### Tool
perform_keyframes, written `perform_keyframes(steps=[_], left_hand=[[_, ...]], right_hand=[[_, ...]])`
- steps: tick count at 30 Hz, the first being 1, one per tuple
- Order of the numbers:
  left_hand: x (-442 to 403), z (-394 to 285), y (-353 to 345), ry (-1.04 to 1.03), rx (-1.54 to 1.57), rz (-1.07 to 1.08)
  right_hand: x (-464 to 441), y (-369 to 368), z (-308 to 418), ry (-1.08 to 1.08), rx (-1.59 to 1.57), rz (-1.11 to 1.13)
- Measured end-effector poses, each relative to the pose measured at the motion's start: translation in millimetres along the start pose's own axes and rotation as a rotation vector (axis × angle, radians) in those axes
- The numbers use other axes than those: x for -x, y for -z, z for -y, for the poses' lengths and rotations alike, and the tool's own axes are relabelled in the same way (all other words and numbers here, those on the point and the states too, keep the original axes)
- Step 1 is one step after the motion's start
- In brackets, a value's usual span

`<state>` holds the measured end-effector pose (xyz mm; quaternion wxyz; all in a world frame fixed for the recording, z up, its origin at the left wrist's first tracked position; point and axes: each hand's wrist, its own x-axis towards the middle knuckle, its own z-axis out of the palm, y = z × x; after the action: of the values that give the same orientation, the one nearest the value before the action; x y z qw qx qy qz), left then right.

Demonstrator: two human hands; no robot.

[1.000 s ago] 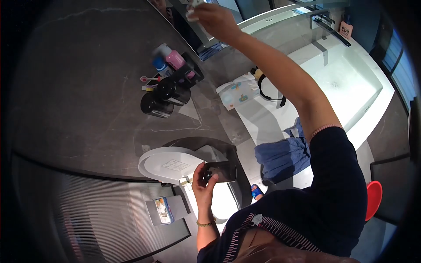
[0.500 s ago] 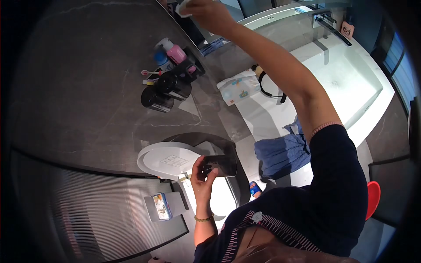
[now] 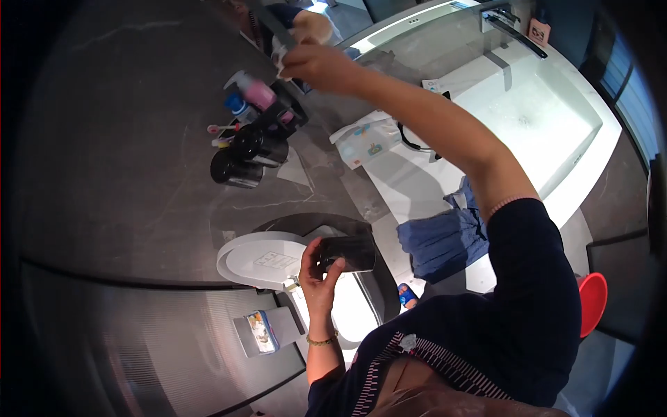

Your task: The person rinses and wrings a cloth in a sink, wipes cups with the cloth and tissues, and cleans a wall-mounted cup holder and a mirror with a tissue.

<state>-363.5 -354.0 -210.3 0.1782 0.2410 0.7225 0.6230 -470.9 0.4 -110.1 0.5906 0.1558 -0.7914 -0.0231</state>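
Observation:
My left hand (image 3: 316, 281) is closed around a dark, glossy cup (image 3: 351, 254), held tilted on its side over the toilet (image 3: 358, 309). My right hand (image 3: 316, 68) reaches far up beside the mirror edge, its fingers pinched on a white wipe or tissue (image 3: 281, 62), mostly hidden by the fingers. Below that hand, a wall rack (image 3: 290, 115) carries a pink pump bottle (image 3: 256, 92) and a blue-capped bottle (image 3: 240, 108). Two black cups (image 3: 260, 147) hang beneath it, with toothbrushes (image 3: 222, 129) next to them.
To the right lies a white washbasin (image 3: 542, 132) with a black tap (image 3: 517, 35). A patterned wipes pack (image 3: 368, 139) and a black band (image 3: 410, 139) rest on its counter. A blue towel (image 3: 445, 243) hangs at the front. The toilet lid (image 3: 260, 258) is raised; a red basin (image 3: 592, 304) stands right.
My right hand has come down from the top edge along the mirror, still with the white wipe or tissue. My left hand keeps the cup nearly in place. The view has shifted slightly.

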Motion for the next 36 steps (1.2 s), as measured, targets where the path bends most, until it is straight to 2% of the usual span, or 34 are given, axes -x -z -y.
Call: perform_keyframes(steps=[3,7,10,12,15,17,18,22,27,29,30,32,36], left_hand=[[-8,-5,-6,-0.037,0.006,0.025],[-5,-5,-5,-0.037,-0.022,0.026],[0,2,1,-0.022,-0.024,0.013],[5,5,10,-0.013,-0.028,-0.008],[5,7,20,-0.018,-0.003,-0.038],[13,10,24,0.015,0.006,-0.052],[12,11,22,0.015,0.009,-0.045],[9,14,17,0.017,-0.013,-0.058],[0,12,11,0.012,-0.013,-0.02],[-8,7,6,-0.004,-0.019,-0.006],[-14,2,3,-0.027,-0.026,0.006],[-20,-6,-1,-0.074,-0.044,0.032],[-20,-16,6,-0.216,-0.08,0.003]], right_hand=[[13,-21,-11,0.091,0.099,0.017],[51,-18,-8,0.088,0.042,0.257],[83,-16,-22,0.074,0.054,0.246],[112,-3,-33,-0.351,0.069,0.307],[127,40,-50,-0.462,0.236,-0.071],[133,57,-59,-0.698,0.072,-0.283],[133,58,-62,-0.697,0.079,-0.282],[126,41,-63,-1.105,-0.194,-0.527],[95,-2,-13,-1.001,-0.217,-0.519],[77,-12,10,-0.989,-0.202,-0.591],[78,-22,18,-0.873,-0.126,-0.446],[84,-60,49,-0.646,-0.23,-0.237],[62,-66,72,-0.69,-0.34,-0.272]])
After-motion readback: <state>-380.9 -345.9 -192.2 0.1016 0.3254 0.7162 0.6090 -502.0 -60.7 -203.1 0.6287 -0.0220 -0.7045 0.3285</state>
